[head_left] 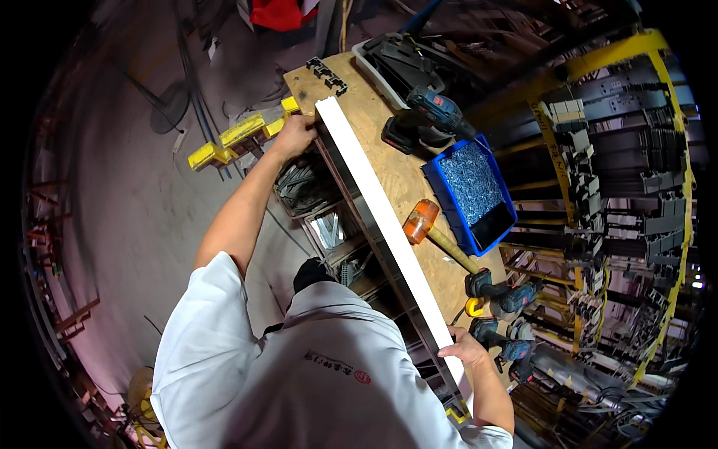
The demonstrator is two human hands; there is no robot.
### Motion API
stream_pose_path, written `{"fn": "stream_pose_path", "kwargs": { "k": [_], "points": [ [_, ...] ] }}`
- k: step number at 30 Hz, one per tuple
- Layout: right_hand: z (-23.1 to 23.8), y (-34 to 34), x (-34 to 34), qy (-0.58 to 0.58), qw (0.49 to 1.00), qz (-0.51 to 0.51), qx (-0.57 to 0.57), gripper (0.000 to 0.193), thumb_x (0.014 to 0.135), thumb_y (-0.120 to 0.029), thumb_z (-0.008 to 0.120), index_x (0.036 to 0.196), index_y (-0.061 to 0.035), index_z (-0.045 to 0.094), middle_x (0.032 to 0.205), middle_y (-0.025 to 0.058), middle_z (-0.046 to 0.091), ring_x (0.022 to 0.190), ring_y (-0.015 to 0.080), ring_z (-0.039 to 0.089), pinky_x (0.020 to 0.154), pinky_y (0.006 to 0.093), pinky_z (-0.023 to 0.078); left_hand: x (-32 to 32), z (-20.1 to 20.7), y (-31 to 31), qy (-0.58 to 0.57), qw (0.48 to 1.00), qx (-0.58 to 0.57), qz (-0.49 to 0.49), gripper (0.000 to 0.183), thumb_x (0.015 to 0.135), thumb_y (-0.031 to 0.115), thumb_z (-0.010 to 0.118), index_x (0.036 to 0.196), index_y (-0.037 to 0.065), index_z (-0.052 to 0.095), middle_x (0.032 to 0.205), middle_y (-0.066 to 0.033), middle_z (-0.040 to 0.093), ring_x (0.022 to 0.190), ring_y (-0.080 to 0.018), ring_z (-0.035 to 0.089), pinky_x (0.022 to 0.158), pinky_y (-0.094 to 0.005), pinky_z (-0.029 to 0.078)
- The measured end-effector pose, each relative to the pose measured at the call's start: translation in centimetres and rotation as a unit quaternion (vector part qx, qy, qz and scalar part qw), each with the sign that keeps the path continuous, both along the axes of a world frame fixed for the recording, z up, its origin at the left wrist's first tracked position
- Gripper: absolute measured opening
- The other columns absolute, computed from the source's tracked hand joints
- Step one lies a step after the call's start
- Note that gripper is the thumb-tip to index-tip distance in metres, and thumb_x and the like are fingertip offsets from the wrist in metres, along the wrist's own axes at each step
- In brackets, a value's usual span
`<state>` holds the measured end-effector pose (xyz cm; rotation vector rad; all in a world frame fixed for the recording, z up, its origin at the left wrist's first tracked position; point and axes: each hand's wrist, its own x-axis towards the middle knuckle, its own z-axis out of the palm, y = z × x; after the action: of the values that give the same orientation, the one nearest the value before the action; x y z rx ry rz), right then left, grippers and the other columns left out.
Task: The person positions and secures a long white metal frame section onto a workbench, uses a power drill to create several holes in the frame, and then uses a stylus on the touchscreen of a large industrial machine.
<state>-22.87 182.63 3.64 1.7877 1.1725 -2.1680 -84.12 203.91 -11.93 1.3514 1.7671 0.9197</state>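
head view: i see a long white bar [390, 232] along the bench [400, 176], upper center to lower right; right hand [469, 350] grasps its lower end; whether left hand [297, 137] grips, i cannot tell.

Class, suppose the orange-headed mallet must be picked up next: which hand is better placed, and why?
Probably the right hand: the handle of the mallet slants toward it. The left hand is by the far end of the white bar, away from that handle.
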Motion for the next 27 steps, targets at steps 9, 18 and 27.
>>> {"fn": "stream_pose_path", "kwargs": {
  "k": [9, 18, 27],
  "points": [
    [0.0, 1.0, -1.1, 0.032, 0.999, 0.031, 0.016, 0.082, 0.065, -0.007, 0.088, 0.143, 0.0013, 0.063, 0.132, 0.0043, 0.069, 0.118, 0.0169, 0.063, 0.108, 0.0286, 0.045, -1.7, -0.2, 1.1, -0.107, 0.993, -0.021, -0.045, 0.037, 0.08, -0.004, 0.064, 0.116, -0.008, 0.074, 0.098, -0.0088, 0.077, 0.093, -0.0176, 0.07, 0.087, -0.031, 0.054],
    [-1.6, 1.0, 0.2, 0.038, 0.998, 0.051, 0.007, 0.095, 0.064, -0.015, 0.091, 0.151, 0.0017, 0.056, 0.146, 0.0139, 0.062, 0.134, 0.0249, 0.056, 0.116, 0.0333, 0.039, -1.7, 0.5, 2.0, -0.091, 0.993, -0.067, -0.034, 0.031, 0.081, -0.003, 0.066, 0.11, -0.008, 0.076, 0.101, -0.0105, 0.078, 0.093, -0.0194, 0.07, 0.087, -0.0319, 0.054],
    [-1.6, 1.9, -0.2, 0.005, 0.995, 0.083, 0.048, 0.094, 0.069, -0.017, 0.093, 0.152, 0.0038, 0.053, 0.138, 0.0136, 0.068, 0.121, 0.0224, 0.063, 0.106, 0.0315, 0.049, -2.4, -1.9, 3.1, -0.017, 0.999, 0.013, -0.036, 0.029, 0.087, 0.005, 0.073, 0.113, -0.007, 0.075, 0.104, -0.0108, 0.079, 0.095, -0.0197, 0.072, 0.088, -0.0348, 0.055]
  ]
}}
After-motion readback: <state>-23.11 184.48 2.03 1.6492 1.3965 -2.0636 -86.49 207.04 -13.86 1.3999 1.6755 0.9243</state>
